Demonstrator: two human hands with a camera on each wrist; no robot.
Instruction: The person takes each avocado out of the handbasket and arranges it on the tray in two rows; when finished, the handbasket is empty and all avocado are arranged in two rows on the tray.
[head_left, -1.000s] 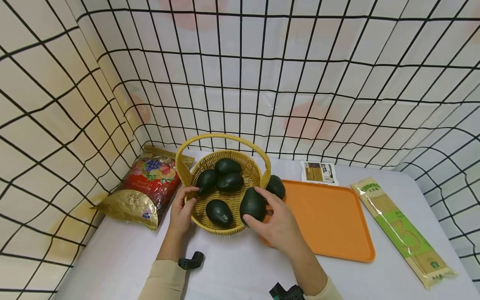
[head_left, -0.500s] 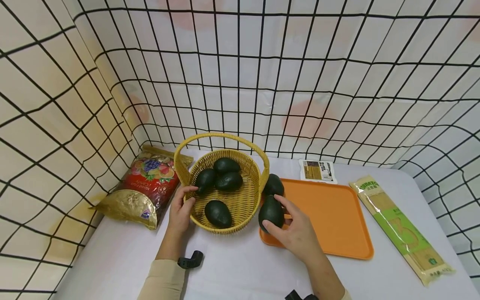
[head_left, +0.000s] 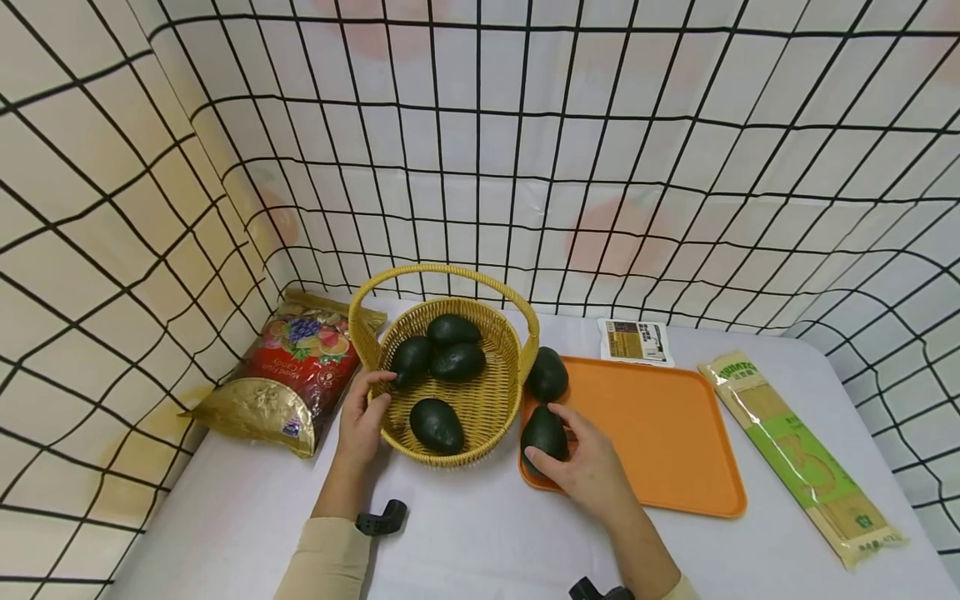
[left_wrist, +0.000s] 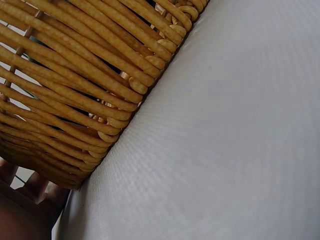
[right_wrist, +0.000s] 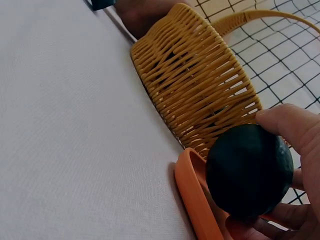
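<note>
"Avocado (head_left: 544, 435) in the right hand (head_left: 592, 467). Where's it sit?"

"Nine o'clock on the orange tray (head_left: 667, 433), close to the rim on that side. Can't tell whether it's touching bottom."

"Grip?"

"Thumb one side, fingers round the other, spread no wider than the fruit. Reads like a set-down to me; could be a lift."

"Say set-down. Done well, how?"

"Bring it fully over the flat, clear of the rim, or it'd probably tip. Long side down, let the tray take the weight, then thumb and fingers off together, slowly. Looks smooth and round, so likely a roller."

"Anything near?"

"Neighbouring avocado (head_left: 547, 374) at the tray's ten o'clock, just beside. Can't tell if they touch. Lower straight, no nudging."

"Left hand (head_left: 363, 425)?"

"Holding the wicker basket (head_left: 483, 404) by its rim at eight o'clock. Worth keeping there, so the basket can't shift."

"Contents?"

"Three avocados (head_left: 453, 331) bunched from ten to twelve, a lone avocado (head_left: 437, 426) at seven."

"Further out?"

"Candy bag (head_left: 288, 367) at the basket's nine, small packet (head_left: 637, 342) at the tray's twelve, green-labelled pack (head_left: 810, 462) at its three. None blocks the right hand."
</note>
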